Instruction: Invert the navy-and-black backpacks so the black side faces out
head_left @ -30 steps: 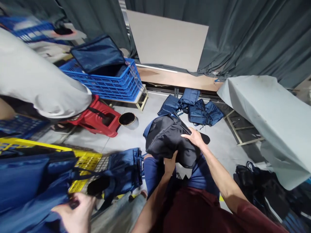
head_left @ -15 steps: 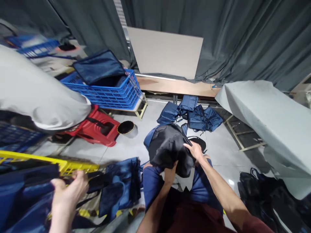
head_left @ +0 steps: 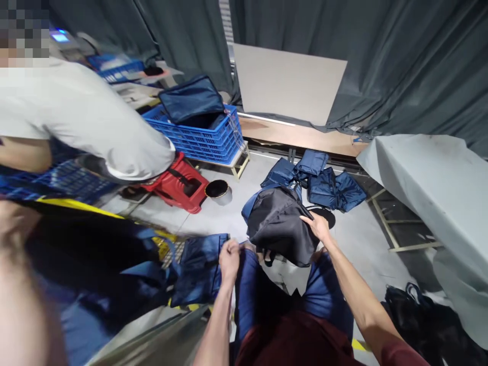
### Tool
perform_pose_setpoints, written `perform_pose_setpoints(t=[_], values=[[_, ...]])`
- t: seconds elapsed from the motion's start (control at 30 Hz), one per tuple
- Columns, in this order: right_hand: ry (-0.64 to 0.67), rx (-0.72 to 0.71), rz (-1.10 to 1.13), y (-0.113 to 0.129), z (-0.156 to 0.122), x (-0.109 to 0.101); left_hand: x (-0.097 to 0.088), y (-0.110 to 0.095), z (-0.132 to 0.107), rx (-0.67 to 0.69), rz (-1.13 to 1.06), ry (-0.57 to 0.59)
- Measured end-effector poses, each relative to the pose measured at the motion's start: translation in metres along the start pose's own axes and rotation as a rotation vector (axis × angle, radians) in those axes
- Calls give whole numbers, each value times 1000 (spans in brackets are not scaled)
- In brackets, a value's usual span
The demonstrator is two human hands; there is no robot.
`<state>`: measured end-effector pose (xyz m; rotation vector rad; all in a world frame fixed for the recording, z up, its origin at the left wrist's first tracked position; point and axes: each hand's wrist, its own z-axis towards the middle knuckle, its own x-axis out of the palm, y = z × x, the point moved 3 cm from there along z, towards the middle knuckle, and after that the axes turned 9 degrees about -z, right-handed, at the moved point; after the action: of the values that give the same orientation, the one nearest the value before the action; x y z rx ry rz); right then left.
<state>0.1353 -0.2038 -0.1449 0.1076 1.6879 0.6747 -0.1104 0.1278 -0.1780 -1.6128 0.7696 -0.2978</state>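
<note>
A black bag with blue fabric at its far side (head_left: pixel 280 221) rests over my knees. My right hand (head_left: pixel 319 227) grips its right edge, fingers curled round the black fabric. Away to the left, my left hand (head_left: pixel 229 258) is closed at the right edge of some folded blue bags (head_left: pixel 200 267). Whatever it may hold is too small to make out. Beyond my knees, several blue bags (head_left: pixel 312 178) lie on the floor, and a round black piece (head_left: pixel 324 217) shows just past my right hand.
A co-worker's hand (head_left: pixel 17 223) is on a large dark blue bag (head_left: pixel 87 264) at left. Another person in light clothing sits on a red stool (head_left: pixel 186 185). Nearby are a bucket (head_left: pixel 219 193), blue crates (head_left: pixel 224 134), a covered table (head_left: pixel 430 173) and black bags (head_left: pixel 423 320).
My left hand has left the black bag and moved left to the folded blue bags. The co-worker's hand and dark blue bag at left have shifted. My right hand keeps its grip.
</note>
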Motion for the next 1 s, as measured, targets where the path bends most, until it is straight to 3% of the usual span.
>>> perform_pose_setpoints(t=[0.07,0.2,0.27,0.37,0.47,0.6,0.73,0.8,0.87,1.0], values=[[12,-11,5,-3,9,-1,5,-17,17,34,-16,-21],[29,-21,6,-10,17,1,37,-59,44,90,94,171],[10,-26,-4,-13,20,2,51,-70,50,85,144,213],[-25,-39,-24,-15,24,2,60,-70,53,65,141,207],[-50,-52,-1,-13,31,-1,58,-58,48,10,94,236],[-58,-80,65,-4,43,-9,38,-39,10,-110,-53,291],[-116,45,243,9,34,-19,15,-25,-63,-242,-364,322],[-76,106,416,18,13,-27,8,-20,-95,-332,-655,330],[53,81,570,30,-18,-39,4,-17,-116,-423,-836,377],[210,28,644,45,-81,-75,-2,-15,-124,-607,-815,573]])
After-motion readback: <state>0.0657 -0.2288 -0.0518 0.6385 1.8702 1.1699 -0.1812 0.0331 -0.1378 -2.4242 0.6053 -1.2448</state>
